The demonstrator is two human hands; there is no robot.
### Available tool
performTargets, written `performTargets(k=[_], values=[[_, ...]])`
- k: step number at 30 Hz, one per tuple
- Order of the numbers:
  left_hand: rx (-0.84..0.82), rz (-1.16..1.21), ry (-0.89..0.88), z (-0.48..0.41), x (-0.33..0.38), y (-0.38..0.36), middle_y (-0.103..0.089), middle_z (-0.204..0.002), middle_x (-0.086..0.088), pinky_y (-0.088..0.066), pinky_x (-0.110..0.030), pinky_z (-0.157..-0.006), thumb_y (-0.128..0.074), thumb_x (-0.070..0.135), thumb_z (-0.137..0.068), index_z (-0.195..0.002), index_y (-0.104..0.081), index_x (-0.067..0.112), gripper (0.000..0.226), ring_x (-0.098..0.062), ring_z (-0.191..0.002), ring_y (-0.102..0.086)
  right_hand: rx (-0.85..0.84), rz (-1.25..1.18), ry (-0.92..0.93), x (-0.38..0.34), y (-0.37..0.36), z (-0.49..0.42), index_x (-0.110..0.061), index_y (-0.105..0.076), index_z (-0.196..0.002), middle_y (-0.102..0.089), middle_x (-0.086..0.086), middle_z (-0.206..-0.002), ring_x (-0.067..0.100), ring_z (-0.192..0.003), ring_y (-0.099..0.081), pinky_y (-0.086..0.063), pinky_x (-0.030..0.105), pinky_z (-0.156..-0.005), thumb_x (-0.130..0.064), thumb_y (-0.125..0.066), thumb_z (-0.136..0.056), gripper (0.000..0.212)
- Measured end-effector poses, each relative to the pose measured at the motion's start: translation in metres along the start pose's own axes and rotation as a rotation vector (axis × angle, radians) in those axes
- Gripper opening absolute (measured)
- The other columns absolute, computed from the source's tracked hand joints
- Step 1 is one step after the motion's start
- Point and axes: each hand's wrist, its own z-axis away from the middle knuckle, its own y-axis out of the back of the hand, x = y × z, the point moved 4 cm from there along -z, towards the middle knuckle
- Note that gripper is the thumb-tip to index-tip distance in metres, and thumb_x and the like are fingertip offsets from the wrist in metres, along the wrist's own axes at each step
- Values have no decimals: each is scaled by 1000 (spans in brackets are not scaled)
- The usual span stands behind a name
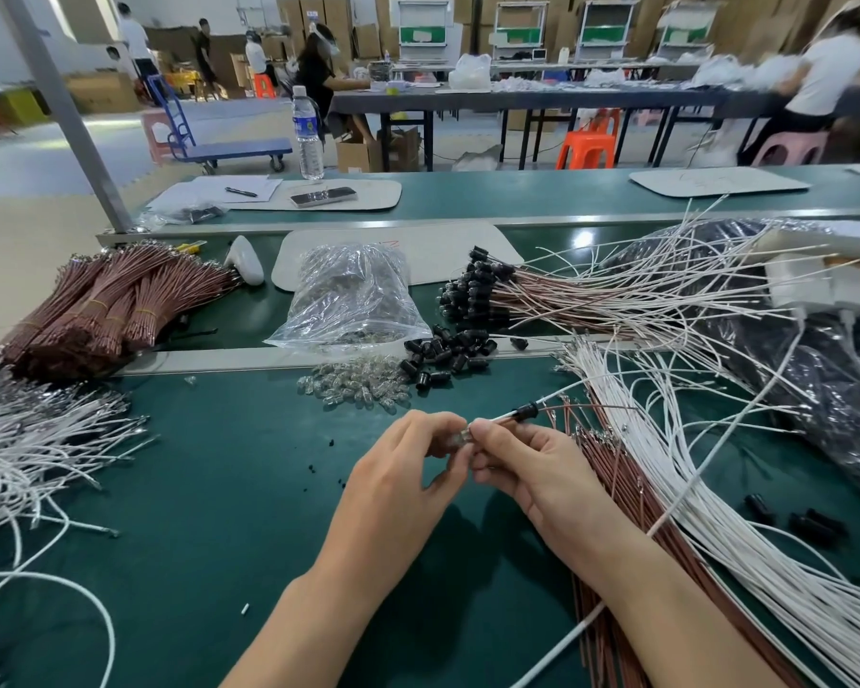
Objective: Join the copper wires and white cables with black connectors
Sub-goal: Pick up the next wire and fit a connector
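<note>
Because it is small, light and rigid, the black connector is best taken by its body rather than by its leads. It juts out just beyond the fingertips of the right hand, which pinches its near end, though I cannot tell how firm that grip is. A copper wire and a white cable trail away from it to the right, both thin and springy and likely to bend or pull free if tugged. The left hand curls in to meet it, pinching a small clear part against the right fingertips; it looks fragile and slippery, so light pressure suits it. Beyond the hands lie clear bulbs and loose black connectors. To the right of the right hand run loose copper wires and white cables — easily snagged.
</note>
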Motion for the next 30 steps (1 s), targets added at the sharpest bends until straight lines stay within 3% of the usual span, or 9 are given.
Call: performTargets(k=[5,8,12,15,19,30], values=[[21,9,-2,1,-1,-1,-59,-94,20,-41,-5,-80,-72,15,-92,-106,-62,27,20,5,-92,-59,-6,-14,-14,1,-1,0,-12,-81,-85,-72,7,-78,11,-68,-68,-56,19,-67,-37,-83,-68,30],[83,52,29,-1,-3,1,-61,-95,20,-43,-7,-80,-72,19,-93,-104,-59,34,23,2,-90,-61,-19,-71,-27,0,-1,0,-14,-81,-92,-76,10,-92,12,-73,-70,-56,19,-68,-37,-83,-69,32],[144,93,81,-2,-10,8,-63,-96,19,-43,-7,-79,-69,22,-94,-102,-59,39,21,-2,-87,-62,93,-203,-8,-4,5,-2,-11,-75,-102,-75,15,-105,18,-81,-73,-58,22,-68,-41,-75,-77,39],[132,101,89,-2,-10,7,-63,-95,18,-43,-8,-79,-68,26,-95,-102,-58,41,19,-3,-88,-62,172,-341,-1,-5,12,-3,-7,-74,-105,-75,14,-98,18,-77,-74,-59,23,-64,-32,-67,-83,34],[93,87,70,-1,-6,3,-62,-97,21,-43,-7,-80,-66,29,-94,-101,-56,43,18,0,-89,-62,156,-320,-10,-5,10,-2,-11,-82,-88,-76,9,-86,14,-72,-73,-59,21,-61,-24,-68,-82,20],[84,92,42,-1,-6,1,-64,-96,21,-46,-9,-80,-68,26,-92,-106,-62,37,19,0,-89,-63,33,-188,-28,-2,-4,1,-13,-82,-86,-76,10,-88,13,-72,-72,-57,20,-62,-32,-77,-70,26]])
